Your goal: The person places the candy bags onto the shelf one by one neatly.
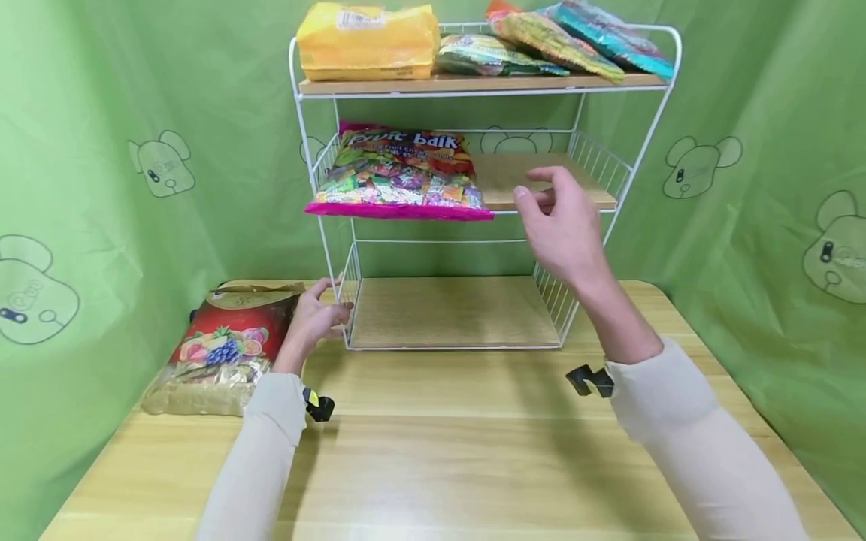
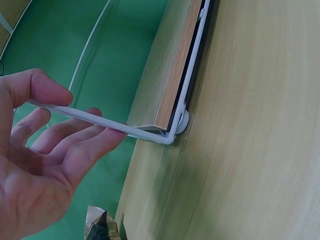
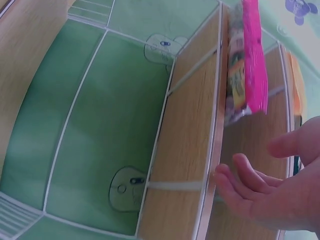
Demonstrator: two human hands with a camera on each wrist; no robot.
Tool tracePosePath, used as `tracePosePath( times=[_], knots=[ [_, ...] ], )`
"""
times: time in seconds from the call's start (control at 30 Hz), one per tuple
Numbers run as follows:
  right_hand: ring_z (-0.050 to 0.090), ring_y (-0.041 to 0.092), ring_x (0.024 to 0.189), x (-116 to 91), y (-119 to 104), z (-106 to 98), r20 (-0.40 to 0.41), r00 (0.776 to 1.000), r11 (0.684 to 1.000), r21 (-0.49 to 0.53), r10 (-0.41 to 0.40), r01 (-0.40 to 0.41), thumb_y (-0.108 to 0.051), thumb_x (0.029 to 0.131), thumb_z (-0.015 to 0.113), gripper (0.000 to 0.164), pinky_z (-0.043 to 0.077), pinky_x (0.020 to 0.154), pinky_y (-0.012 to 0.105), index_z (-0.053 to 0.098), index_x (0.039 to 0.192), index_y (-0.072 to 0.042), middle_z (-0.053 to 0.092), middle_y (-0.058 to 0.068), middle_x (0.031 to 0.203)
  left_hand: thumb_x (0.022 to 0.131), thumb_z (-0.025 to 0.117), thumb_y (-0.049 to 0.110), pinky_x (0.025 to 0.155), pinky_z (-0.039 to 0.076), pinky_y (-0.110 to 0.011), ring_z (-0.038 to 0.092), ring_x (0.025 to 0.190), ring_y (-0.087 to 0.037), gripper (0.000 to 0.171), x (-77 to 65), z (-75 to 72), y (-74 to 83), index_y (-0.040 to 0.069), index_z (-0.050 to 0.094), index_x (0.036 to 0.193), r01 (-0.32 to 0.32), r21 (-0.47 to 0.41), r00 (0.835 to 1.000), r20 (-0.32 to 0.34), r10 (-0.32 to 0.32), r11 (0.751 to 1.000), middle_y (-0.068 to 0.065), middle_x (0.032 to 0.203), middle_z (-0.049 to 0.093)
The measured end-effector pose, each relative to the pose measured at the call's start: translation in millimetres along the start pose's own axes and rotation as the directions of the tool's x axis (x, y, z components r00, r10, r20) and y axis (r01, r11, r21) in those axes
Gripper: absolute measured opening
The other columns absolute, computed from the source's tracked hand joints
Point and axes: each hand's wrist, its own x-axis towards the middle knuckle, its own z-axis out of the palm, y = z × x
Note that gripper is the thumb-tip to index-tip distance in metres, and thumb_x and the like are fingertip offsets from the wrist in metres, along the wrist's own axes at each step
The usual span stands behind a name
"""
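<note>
A white wire rack (image 1: 455, 348) with wooden shelves stands on the table. At its lower left post my left hand (image 1: 314, 315) holds the frame, thumb on one side of the white bar (image 2: 107, 121) and fingers on the other. My right hand (image 1: 564, 225) hovers in front of the middle shelf (image 1: 514, 173), fingers loosely bent and nothing between them. Left of that hand, a pink-edged bag of fruit chews (image 1: 409, 173) lies on the middle shelf, its front edge sticking out past the shelf. In the right wrist view the fingers (image 3: 245, 187) overlap the shelf edge.
On the top shelf lie a yellow package (image 1: 368, 45), a green bag (image 1: 490, 56), a yellow-orange bag (image 1: 555, 41) and a blue bag (image 1: 609, 37). A red and gold fruit-print bag (image 1: 223, 346) lies on the table (image 1: 419, 466) beside my left hand. Green curtains (image 1: 68, 150) surround the table.
</note>
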Motion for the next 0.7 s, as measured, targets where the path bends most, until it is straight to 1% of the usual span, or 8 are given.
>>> tracePosePath(
  times=[0.07, 0.17, 0.3, 0.4, 0.57, 0.63, 0.7],
  knots=[
    [0.06, 0.027, 0.113, 0.0, 5.7, -5.5, -0.02, 1.0, 1.0, -0.007, 0.003, -0.004, -0.035, 0.105, 0.051, 0.05, 0.057, 0.093, 0.038, 0.046, 0.148, -0.009, 0.064, 0.018, 0.129, 0.081, 0.062, -0.008, 0.096, 0.059, -0.055, 0.059, 0.119, -0.051, 0.076, 0.7, -0.4, 0.1, 0.021, 0.047, 0.15, -0.001, 0.003, 1.0, -0.004, 0.001, 1.0, -0.03, 0.133, 0.062],
    [0.061, 0.022, 0.107, -0.8, 16.6, -15.0, -0.073, 0.997, 1.0, -0.022, 0.008, -0.01, -0.033, 0.104, 0.052, 0.045, 0.056, 0.088, 0.032, 0.052, 0.142, -0.008, 0.065, 0.016, 0.125, 0.081, 0.062, -0.007, 0.095, 0.059, -0.053, 0.059, 0.118, -0.05, 0.076, 1.6, -1.0, -0.2, 0.021, 0.047, 0.15, 0.0, 0.01, 1.0, -0.004, 0.0, 1.0, -0.03, 0.133, 0.062],
    [0.06, 0.012, 0.098, -0.8, 36.3, -26.7, -0.163, 0.986, 0.999, -0.017, 0.031, -0.035, -0.031, 0.103, 0.055, 0.038, 0.054, 0.083, 0.023, 0.057, 0.132, -0.007, 0.066, 0.005, 0.114, 0.081, 0.063, -0.007, 0.094, 0.06, -0.052, 0.06, 0.117, -0.049, 0.077, 1.7, -0.4, -0.5, 0.023, 0.047, 0.15, 0.005, 0.011, 1.0, -0.005, -0.005, 1.0, -0.029, 0.133, 0.062],
    [0.058, 0.007, 0.092, -0.4, 51.7, -31.8, -0.206, 0.977, 0.999, -0.006, 0.048, -0.05, -0.03, 0.102, 0.057, 0.032, 0.053, 0.078, 0.018, 0.059, 0.126, -0.009, 0.063, -0.002, 0.106, 0.081, 0.063, -0.007, 0.095, 0.06, -0.054, 0.06, 0.118, -0.049, 0.077, 0.3, -0.1, 0.2, 0.023, 0.047, 0.15, 0.007, 0.006, 1.0, -0.006, -0.007, 1.0, -0.03, 0.134, 0.062],
    [0.055, 0.008, 0.085, -2.9, 74.0, -37.3, -0.269, 0.96, 0.996, -0.014, 0.084, -0.091, -0.031, 0.1, 0.06, 0.017, 0.05, 0.073, 0.017, 0.058, 0.11, -0.017, 0.059, -0.005, 0.097, 0.081, 0.062, -0.007, 0.097, 0.059, -0.055, 0.06, 0.118, -0.049, 0.078, -0.5, 0.7, 0.1, 0.022, 0.045, 0.151, 0.005, 0.009, 1.0, -0.002, -0.005, 1.0, -0.029, 0.134, 0.062],
    [0.054, 0.009, 0.083, -4.3, 82.7, -38.6, -0.286, 0.953, 0.993, -0.024, 0.101, -0.113, -0.031, 0.1, 0.06, 0.015, 0.049, 0.071, 0.019, 0.057, 0.106, -0.019, 0.057, -0.005, 0.096, 0.081, 0.062, -0.007, 0.097, 0.059, -0.055, 0.06, 0.118, -0.049, 0.078, -0.8, 0.9, 0.2, 0.023, 0.046, 0.15, 0.005, 0.007, 1.0, -0.005, -0.005, 1.0, -0.029, 0.134, 0.062],
    [0.053, 0.009, 0.083, -5.0, 92.8, -38.5, -0.287, 0.95, 0.99, -0.037, 0.119, -0.135, -0.033, 0.099, 0.06, 0.017, 0.048, 0.07, 0.02, 0.056, 0.107, -0.018, 0.058, -0.004, 0.097, 0.08, 0.062, -0.008, 0.097, 0.059, -0.055, 0.06, 0.119, -0.049, 0.078, -1.4, 0.8, 0.3, 0.022, 0.046, 0.151, 0.004, 0.007, 1.0, -0.007, -0.004, 1.0, -0.029, 0.135, 0.061]
  ],
)
